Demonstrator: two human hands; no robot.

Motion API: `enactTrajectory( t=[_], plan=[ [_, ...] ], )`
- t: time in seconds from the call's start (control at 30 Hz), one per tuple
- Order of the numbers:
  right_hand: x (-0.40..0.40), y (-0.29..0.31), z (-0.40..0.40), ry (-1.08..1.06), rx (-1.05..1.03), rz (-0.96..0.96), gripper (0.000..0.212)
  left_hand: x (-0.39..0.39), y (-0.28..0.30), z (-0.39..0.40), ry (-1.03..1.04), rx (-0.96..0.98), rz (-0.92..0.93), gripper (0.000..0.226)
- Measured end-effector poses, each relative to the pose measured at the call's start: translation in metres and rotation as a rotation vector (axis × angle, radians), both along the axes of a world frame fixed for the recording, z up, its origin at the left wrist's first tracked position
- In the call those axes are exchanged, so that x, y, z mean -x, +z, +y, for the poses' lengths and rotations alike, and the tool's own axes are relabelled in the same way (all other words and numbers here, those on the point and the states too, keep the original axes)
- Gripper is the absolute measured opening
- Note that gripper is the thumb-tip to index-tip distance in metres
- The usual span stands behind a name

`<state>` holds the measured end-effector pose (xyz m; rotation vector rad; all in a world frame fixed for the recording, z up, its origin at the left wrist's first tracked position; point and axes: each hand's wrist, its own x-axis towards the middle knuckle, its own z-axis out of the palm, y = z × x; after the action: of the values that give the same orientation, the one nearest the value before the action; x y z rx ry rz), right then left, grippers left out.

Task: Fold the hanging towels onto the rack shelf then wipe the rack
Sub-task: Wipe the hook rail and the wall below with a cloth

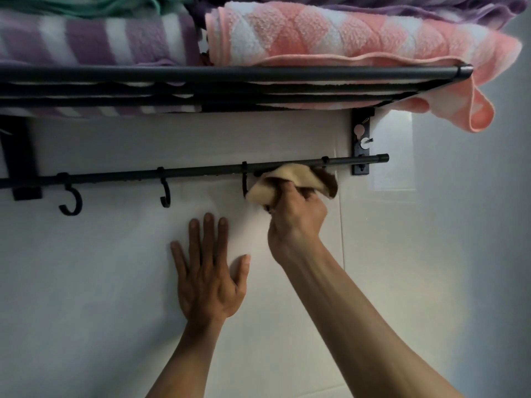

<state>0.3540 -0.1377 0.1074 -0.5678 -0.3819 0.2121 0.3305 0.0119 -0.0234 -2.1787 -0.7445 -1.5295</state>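
Note:
A black metal rack shelf (230,74) runs across the top of the view. On it lie a folded purple-and-white striped towel (94,38) at the left and a folded pink-and-white towel (344,35) at the right, one pink corner hanging over the right end. Below the shelf runs a thin black hook rail (201,169). My right hand (296,216) grips a tan cloth (290,182) wrapped over the rail near its right end. My left hand (207,271) presses flat on the white wall, fingers straight and spread.
Black hooks (70,201) hang along the rail. A black bracket (362,139) fixes the rack to the white tiled wall (115,282). A green cloth (86,5) and more purple fabric (431,7) lie higher on the shelf.

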Motion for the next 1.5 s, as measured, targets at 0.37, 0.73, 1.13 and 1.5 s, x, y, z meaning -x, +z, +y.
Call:
enactTrajectory(
  t=[0.37, 0.73, 1.13, 1.5],
  plan=[
    [-0.016, 0.003, -0.007, -0.114, 0.013, -0.032, 0.018, 0.0, -0.002, 0.0, 0.008, -0.015, -0.021, 0.08],
    [-0.016, 0.002, -0.015, -0.048, -0.016, -0.062, 0.016, -0.003, -0.002, 0.002, 0.026, -0.031, -0.029, 0.081],
    [-0.01, -0.007, -0.021, 0.137, 0.033, -0.131, 0.006, -0.005, -0.003, 0.003, 0.045, -0.048, -0.041, 0.079],
    [-0.006, -0.019, -0.014, 0.221, -0.204, 0.107, 0.026, -0.002, -0.002, 0.003, 0.018, -0.038, -0.003, 0.079]
  ],
)
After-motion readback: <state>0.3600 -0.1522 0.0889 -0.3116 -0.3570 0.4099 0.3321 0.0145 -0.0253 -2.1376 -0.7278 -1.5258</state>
